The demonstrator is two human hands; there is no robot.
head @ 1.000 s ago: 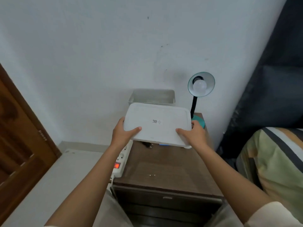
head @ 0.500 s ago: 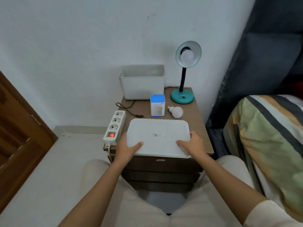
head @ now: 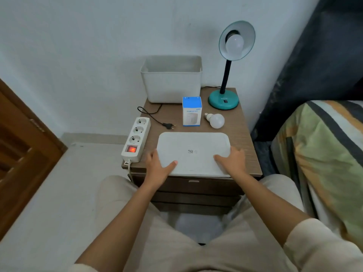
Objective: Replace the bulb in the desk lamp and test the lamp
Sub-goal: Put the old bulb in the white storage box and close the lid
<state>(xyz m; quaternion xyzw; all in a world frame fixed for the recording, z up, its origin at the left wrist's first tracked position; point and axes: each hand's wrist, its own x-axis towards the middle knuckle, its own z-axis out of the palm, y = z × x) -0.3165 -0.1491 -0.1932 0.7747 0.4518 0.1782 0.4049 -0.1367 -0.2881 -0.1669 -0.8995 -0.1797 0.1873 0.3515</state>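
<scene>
A teal desk lamp [head: 224,99] stands at the back right of the brown nightstand [head: 241,130], unlit, with a white bulb [head: 234,43] in its shade. A loose white bulb [head: 215,120] lies in front of the lamp, beside a blue and white box [head: 192,114]. The lamp's black plug [head: 168,125] lies unplugged next to a white power strip [head: 136,139] whose red switch glows. A flat white lid [head: 193,153] lies on the near part of the nightstand. My left hand [head: 158,167] grips its near left corner and my right hand [head: 232,161] its near right corner.
An open white bin [head: 171,83] stands at the back against the wall. A bed with a striped cover [head: 324,154] is at the right, a wooden door [head: 21,150] at the left. My knees are below the nightstand's drawers.
Both hands have brought the white lid down from in front of the bin and laid it flat on the near part of the nightstand. The box and loose bulb came into sight.
</scene>
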